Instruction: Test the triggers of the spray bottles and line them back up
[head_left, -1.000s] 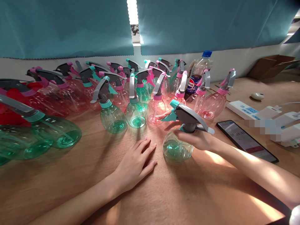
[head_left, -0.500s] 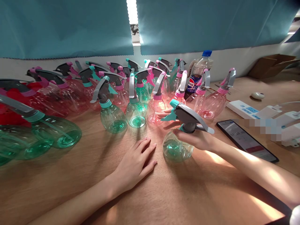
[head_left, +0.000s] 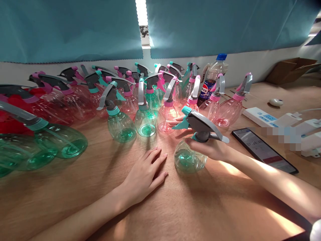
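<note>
A green spray bottle point(head_left: 190, 158) with a grey trigger head and teal nozzle stands on the wooden table point(head_left: 175, 207) in front of me. My right hand point(head_left: 209, 148) is wrapped round its neck, fingers reaching past it toward a pink bottle point(head_left: 166, 115). My left hand point(head_left: 145, 175) lies flat on the table to the left of that bottle, fingers spread, holding nothing.
Several pink and green spray bottles point(head_left: 120, 125) crowd the back and left of the table. A cola bottle point(head_left: 210, 80) stands among them. A phone point(head_left: 263, 150), a power strip point(head_left: 262, 117) and white adapters lie at right, a cardboard box point(head_left: 288, 70) beyond.
</note>
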Action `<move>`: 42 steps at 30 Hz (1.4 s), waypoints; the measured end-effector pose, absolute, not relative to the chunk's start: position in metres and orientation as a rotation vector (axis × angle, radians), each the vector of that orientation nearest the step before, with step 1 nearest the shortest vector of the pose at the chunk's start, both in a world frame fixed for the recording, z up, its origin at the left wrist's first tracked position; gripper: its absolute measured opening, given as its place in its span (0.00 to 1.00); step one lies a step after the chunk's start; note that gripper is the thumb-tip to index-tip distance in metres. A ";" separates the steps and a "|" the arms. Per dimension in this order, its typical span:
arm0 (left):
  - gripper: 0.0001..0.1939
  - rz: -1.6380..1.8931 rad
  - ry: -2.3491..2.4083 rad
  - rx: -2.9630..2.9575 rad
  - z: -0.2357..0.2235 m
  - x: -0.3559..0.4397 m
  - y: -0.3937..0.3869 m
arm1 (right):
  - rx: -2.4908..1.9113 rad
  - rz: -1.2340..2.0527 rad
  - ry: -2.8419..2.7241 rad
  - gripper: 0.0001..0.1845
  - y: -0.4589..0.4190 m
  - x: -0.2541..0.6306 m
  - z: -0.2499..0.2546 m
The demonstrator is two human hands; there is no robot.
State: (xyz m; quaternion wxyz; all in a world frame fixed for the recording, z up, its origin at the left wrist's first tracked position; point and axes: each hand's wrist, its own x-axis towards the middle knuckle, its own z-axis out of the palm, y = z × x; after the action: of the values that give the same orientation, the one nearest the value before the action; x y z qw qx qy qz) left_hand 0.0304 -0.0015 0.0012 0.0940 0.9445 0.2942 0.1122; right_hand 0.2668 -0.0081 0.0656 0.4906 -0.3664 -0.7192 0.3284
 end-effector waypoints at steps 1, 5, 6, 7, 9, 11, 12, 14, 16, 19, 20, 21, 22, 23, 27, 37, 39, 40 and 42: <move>0.23 0.334 0.871 2.803 0.001 0.031 -0.001 | -0.904 0.797 -1.752 0.24 -0.008 0.267 0.066; 0.23 0.333 0.868 2.805 0.002 0.031 -0.001 | -0.942 0.780 -1.764 0.22 -0.008 0.268 0.067; 0.23 0.331 0.868 2.805 0.003 0.031 -0.002 | -0.938 0.778 -1.764 0.22 -0.008 0.268 0.066; 0.23 0.330 0.868 2.805 0.003 0.031 -0.002 | -0.933 0.776 -1.765 0.23 -0.008 0.268 0.066; 0.23 0.329 0.872 2.802 0.003 0.031 -0.002 | -0.942 0.763 -1.768 0.23 -0.008 0.268 0.064; 0.23 0.331 0.878 2.797 0.004 0.031 -0.002 | -0.969 0.742 -1.772 0.21 -0.008 0.268 0.064; 0.23 0.334 0.878 2.796 0.003 0.031 -0.002 | -0.980 0.732 -1.773 0.19 -0.008 0.268 0.065; 0.23 0.340 0.877 2.793 0.003 0.031 -0.002 | -0.981 0.710 -1.781 0.17 -0.009 0.267 0.067; 0.23 0.346 0.874 2.791 0.003 0.031 -0.002 | -0.974 0.692 -1.801 0.16 -0.009 0.266 0.070; 0.23 0.349 0.870 2.789 0.003 0.031 -0.002 | -0.992 0.702 -1.815 0.18 -0.009 0.265 0.074; 0.23 0.353 0.869 2.789 0.003 0.031 -0.001 | -0.999 0.722 -1.804 0.19 -0.009 0.264 0.074; 0.23 0.355 0.871 2.789 0.003 0.031 -0.001 | -1.006 0.746 -1.789 0.20 -0.009 0.264 0.074; 0.23 0.358 0.871 2.789 0.003 0.031 -0.001 | -1.013 0.768 -1.777 0.20 -0.009 0.265 0.073; 0.23 0.359 0.873 2.789 0.002 0.031 -0.001 | -1.022 0.785 -1.767 0.18 -0.009 0.264 0.073; 0.23 0.356 0.879 2.782 0.003 0.031 -0.002 | -1.024 0.796 -1.753 0.12 -0.009 0.264 0.072; 0.22 0.351 0.882 2.779 0.005 0.032 -0.003 | -1.019 0.731 -1.763 0.08 -0.010 0.264 0.071; 0.22 0.353 0.879 2.781 0.005 0.032 -0.003 | -1.009 0.715 -1.773 0.07 -0.011 0.264 0.072; 0.22 0.354 0.877 2.783 0.005 0.032 -0.003 | -1.000 0.712 -1.777 0.06 -0.011 0.264 0.072; 0.22 0.355 0.876 2.786 0.004 0.032 -0.002 | -0.994 0.713 -1.769 0.06 -0.011 0.264 0.072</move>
State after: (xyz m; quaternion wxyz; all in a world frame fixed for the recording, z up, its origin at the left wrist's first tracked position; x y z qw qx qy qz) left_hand 0.0320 -0.0023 0.0040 0.0996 0.9423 0.2962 0.1201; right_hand 0.2638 -0.0107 0.0720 0.4753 -0.4067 -0.7236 0.2917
